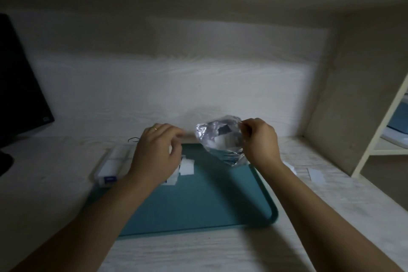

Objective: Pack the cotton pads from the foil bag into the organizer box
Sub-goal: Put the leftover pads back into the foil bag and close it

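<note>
My right hand (pixel 259 141) pinches the rim of the shiny foil bag (pixel 220 139) and holds it tilted above the far edge of the teal tray (pixel 198 205); white pads show inside its open mouth. My left hand (pixel 156 152) hovers over the tray's left side with the fingers curled, and whether a pad is between them I cannot tell. Loose white cotton pads (pixel 186 166) lie on the tray just under that hand. The clear organizer box (pixel 112 165) sits left of the tray, with white pads in its compartments.
A dark monitor (pixel 19 86) stands at the far left on the desk. Two white pieces (pixel 316 175) lie on the desk right of the tray. A shelf upright (pixel 353 95) closes the right side, and a shelf board runs overhead. A thin black cord (pixel 133 138) lies behind the box.
</note>
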